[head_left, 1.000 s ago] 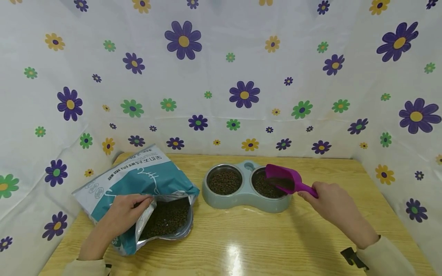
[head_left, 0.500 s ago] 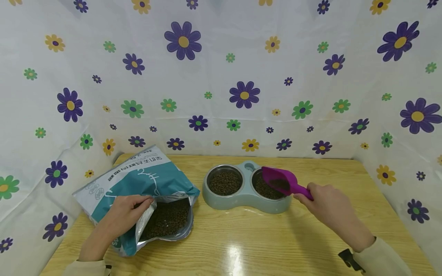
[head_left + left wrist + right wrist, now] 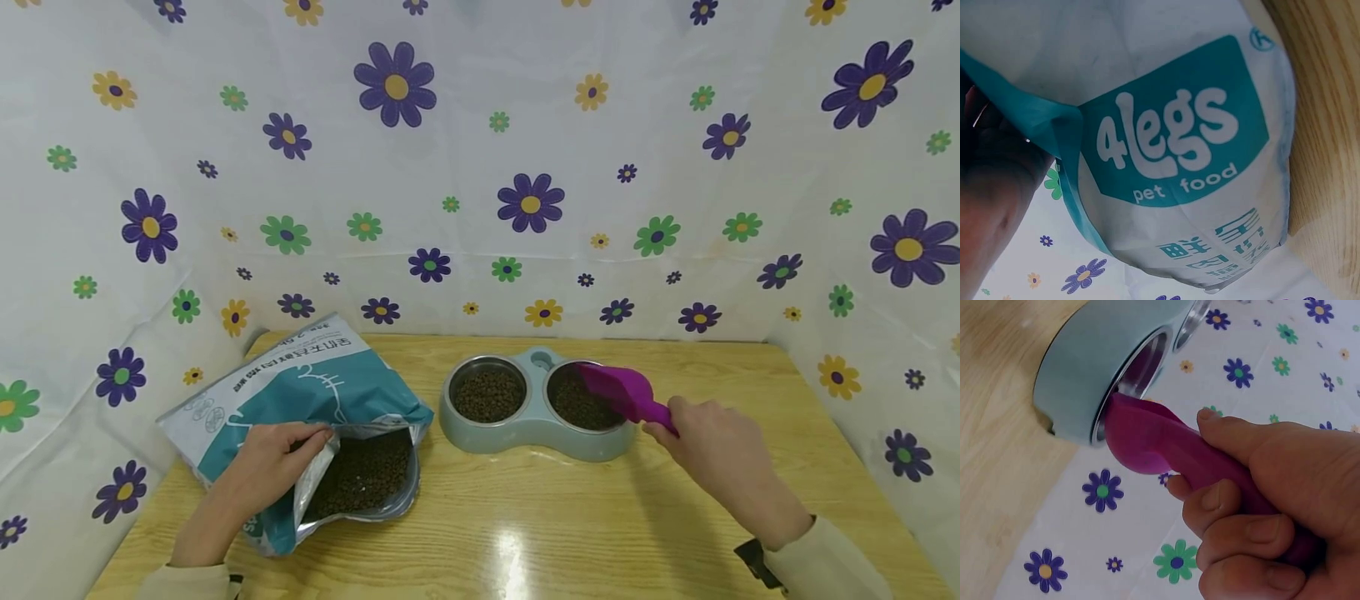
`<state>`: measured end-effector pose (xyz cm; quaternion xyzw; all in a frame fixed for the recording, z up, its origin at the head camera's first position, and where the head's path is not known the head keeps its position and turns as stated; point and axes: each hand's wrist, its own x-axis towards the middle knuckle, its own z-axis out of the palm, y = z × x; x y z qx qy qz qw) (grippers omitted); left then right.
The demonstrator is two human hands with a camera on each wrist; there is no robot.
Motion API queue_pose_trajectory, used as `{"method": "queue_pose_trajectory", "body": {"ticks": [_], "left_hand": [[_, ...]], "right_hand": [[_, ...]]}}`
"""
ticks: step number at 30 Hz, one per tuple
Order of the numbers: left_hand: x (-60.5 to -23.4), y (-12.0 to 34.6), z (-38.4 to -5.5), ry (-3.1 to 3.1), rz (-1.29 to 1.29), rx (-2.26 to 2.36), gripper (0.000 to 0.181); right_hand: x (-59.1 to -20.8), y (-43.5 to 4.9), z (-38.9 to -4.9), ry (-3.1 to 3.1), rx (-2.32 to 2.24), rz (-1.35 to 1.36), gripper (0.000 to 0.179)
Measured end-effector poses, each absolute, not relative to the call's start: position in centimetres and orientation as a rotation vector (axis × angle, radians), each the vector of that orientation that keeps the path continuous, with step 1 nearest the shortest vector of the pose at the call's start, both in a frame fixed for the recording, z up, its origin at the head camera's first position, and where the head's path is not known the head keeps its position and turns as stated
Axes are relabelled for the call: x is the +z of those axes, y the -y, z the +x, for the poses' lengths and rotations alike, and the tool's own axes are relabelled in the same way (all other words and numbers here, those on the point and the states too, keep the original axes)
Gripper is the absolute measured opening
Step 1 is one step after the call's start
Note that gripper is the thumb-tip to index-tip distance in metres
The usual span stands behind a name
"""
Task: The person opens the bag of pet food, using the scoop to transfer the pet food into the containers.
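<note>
My right hand [image 3: 716,454] grips the handle of a magenta scoop [image 3: 626,392], its fingers wrapped round it in the right wrist view. The scoop tilts over the right bowl of a pale blue double pet feeder [image 3: 517,437]. Brown kibble [image 3: 581,404] lies in that right bowl, and more kibble [image 3: 489,396] fills the left one. With my left hand [image 3: 270,462] I pinch the rim of a teal and white pet food bag [image 3: 322,387], which lies with its mouth spread and kibble showing inside. Large "4Legs pet food" lettering [image 3: 1169,140] faces the left wrist camera.
Everything stands on a wood-grain table [image 3: 510,517]. A white cloth [image 3: 480,150] printed with flowers hangs behind the table and on both sides. The bag lies left of the feeder, with a narrow gap between them.
The scoop has tipped over the right bowl, so the kibble seen in it earlier no longer shows. My right hand has shifted slightly left. The left hand and bag hold their place.
</note>
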<state>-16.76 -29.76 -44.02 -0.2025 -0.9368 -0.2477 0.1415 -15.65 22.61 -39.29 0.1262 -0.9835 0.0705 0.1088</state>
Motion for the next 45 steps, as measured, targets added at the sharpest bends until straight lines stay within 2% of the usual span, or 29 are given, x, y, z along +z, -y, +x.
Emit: {"method": "queue_pose_trajectory", "body": {"ticks": [5, 17, 24, 29, 38, 45], "left_hand": [[-44.0, 29.7, -16.7, 2.702, -0.580, -0.714, 0.016], [-43.8, 29.7, -16.8, 2.712, -0.575, -0.724, 0.017], [-43.8, 29.7, -16.8, 2.707, -0.573, -0.726, 0.015], [-43.7, 29.6, -16.6, 2.723, -0.570, -0.730, 0.016], [-43.7, 29.7, -16.6, 2.705, -0.588, -0.713, 0.016], [-43.7, 29.6, -16.5, 2.706, -0.583, -0.714, 0.016]], "right_hand": [[-39.5, -22.1, -15.5, 2.870, 0.162, 0.426, 0.042], [-39.3, -23.8, -15.4, 2.743, 0.100, 0.357, 0.045], [-39.2, -24.2, -15.1, 2.934, 0.585, 0.268, 0.036], [-39.3, -23.2, -14.7, 3.063, 0.979, 0.204, 0.041], [-41.4, -19.3, -13.8, 3.097, 1.621, 0.385, 0.044], [-43.0, -15.4, -13.0, 3.064, 1.670, 0.557, 0.044]]}}
